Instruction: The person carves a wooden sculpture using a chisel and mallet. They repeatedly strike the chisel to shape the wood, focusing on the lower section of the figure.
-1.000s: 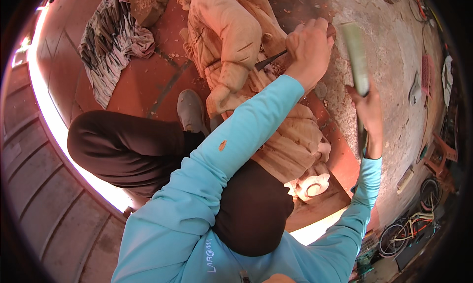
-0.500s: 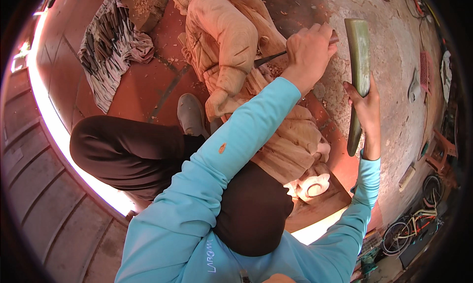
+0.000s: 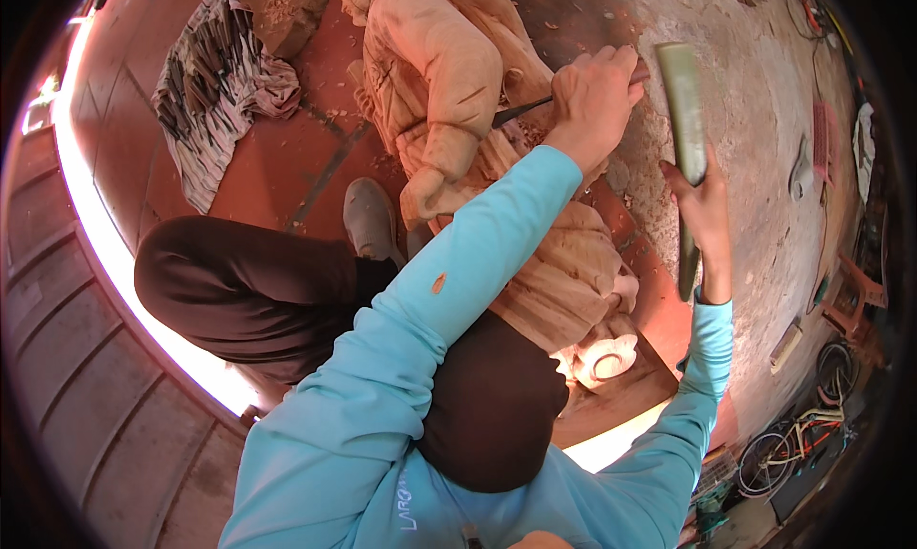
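Note:
My left hand [image 3: 594, 100] is closed around the handle [image 3: 640, 70] of a carving chisel. Its dark shaft [image 3: 523, 110] runs leftward, and the tip meets a fold of a carved wooden figure [image 3: 468, 71] lying in front of me. My right hand [image 3: 705, 200] grips a long, smooth green mallet [image 3: 681, 100], shaped like a slim club. The mallet stands nearly upright in the picture, its broad end just right of the chisel handle, with a small gap between them. My left forearm hides part of the figure's middle.
On the red tiled floor [image 3: 258, 186], a striped cloth [image 3: 196, 119] holds several carving tools beside a wood block [image 3: 282, 14] strewn with shavings. My bent knee [image 3: 220, 281] is at left. A bicycle [image 3: 788, 449] and a small reddish stool [image 3: 850, 296] stand at far right.
The mallet's broad end has swung slightly left, closer to the chisel handle, and my right hand has shifted a little left with it. The left hand and chisel have barely moved.

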Demonstrator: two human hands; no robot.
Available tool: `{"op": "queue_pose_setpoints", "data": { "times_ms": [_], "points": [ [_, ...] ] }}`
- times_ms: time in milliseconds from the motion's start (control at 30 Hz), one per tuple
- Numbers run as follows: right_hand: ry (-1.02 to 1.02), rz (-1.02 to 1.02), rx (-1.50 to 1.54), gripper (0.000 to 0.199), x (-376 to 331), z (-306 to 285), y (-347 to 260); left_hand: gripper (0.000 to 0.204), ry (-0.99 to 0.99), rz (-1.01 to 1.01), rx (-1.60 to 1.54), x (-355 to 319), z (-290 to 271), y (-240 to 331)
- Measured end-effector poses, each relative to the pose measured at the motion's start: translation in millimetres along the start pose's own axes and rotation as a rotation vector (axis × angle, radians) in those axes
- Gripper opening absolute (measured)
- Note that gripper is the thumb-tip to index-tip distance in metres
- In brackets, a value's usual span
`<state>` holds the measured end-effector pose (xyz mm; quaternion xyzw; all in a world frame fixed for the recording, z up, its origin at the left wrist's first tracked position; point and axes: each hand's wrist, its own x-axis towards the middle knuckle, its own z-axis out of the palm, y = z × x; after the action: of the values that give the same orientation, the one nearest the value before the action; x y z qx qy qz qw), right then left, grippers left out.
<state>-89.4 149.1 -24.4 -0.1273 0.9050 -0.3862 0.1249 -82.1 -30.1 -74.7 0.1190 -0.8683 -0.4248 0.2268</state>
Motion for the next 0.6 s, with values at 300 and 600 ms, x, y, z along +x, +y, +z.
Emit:
{"op": "queue_pose_setpoints", "data": {
  "times_ms": [300, 600],
  "points": [
    [0.010, -0.127, -0.200, 0.052, 2.2, 3.3, 13.4, 0.018, 0.047, -0.001, 0.059, 0.6, 3.8, -5.4],
    [-0.006, -0.150, -0.100, 0.054, 4.0, 5.5, 14.1, 0.021, 0.025, -0.052, 0.074, 2.4, 5.0, -8.7]
  ]
}}
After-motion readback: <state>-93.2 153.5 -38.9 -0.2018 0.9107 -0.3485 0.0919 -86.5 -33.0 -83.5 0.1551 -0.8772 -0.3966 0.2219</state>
